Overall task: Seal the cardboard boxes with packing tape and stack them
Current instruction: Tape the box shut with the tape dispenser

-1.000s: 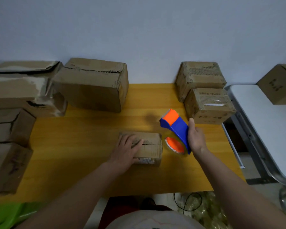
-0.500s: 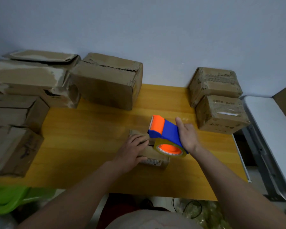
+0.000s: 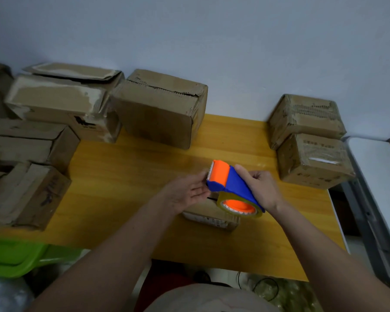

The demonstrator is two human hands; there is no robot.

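tape dispenser (image 3: 231,188): blue-orange | right hand (image 3: 260,188) grips | small box (image 3: 212,218) beneath

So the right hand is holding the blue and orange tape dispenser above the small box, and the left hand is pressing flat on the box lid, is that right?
Not quite. The head view shows the left hand lifted off the small box, its fingers at the front of the tape dispenser. The right hand does hold the dispenser above the box.

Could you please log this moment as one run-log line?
right hand: grips tape dispenser | left hand: at its blade end | small box: underneath
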